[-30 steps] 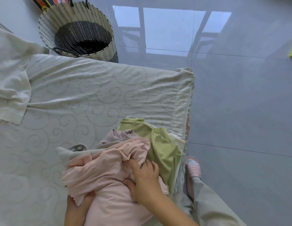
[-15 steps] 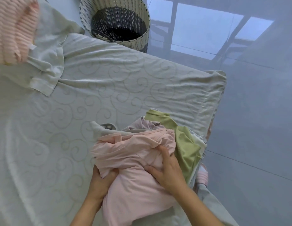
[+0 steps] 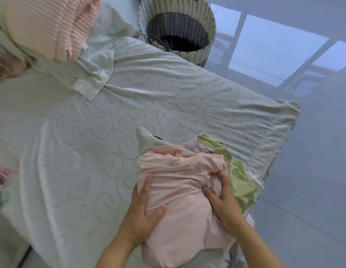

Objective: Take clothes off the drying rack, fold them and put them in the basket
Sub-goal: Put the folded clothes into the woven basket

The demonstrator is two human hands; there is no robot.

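Pink top (image 3: pixel 179 200) lies crumpled on top of a small pile of clothes at the near right corner of the bed, right in front of the person. Its long axis runs roughly from the person outward. The collar-like folds are at the far end and point towards the far edge of the bed, and the plain body end hangs towards the person. Left hand (image 3: pixel 143 211) holds the top's left side, fingers along the edge and thumb pressed on top of the cloth. Right hand (image 3: pixel 222 198) is on the upper right part, fingertips curled into a bunch of fabric near the collar. My read: this is the start of the folding step and the top is not spread out yet. The next move likely calls for lifting it clear of the pile and laying it flat on the bare bedcover (image 3: pixel 129 113) to the left. Under and beside it are a green garment (image 3: pixel 239 176) on the right and a grey garment (image 3: pixel 147 140) poking out at the far left. The basket (image 3: pixel 210 24) stands on the floor (image 3: pixel 313 171) past the bed's far edge, well apart from the pile, and looks empty from here. Ribbed pink fabric (image 3: pixel 52 26) sits at the far left corner.
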